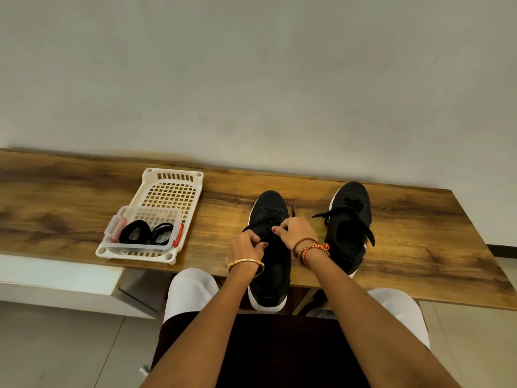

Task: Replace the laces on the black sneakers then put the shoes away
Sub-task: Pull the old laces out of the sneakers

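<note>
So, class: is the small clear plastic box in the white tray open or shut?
Open: the small clear plastic box has no lid on; black laces show inside.

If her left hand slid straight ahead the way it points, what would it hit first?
Probably the right hand, just ahead over the same sneaker; the left hand already grips that shoe's lace area. Depth is hard to judge.

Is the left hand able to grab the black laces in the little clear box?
Probably yes. The clear box has no lid on, the coiled laces lie in plain sight, and bare table separates it from the left hand, which first must let go of the sneaker.
</note>
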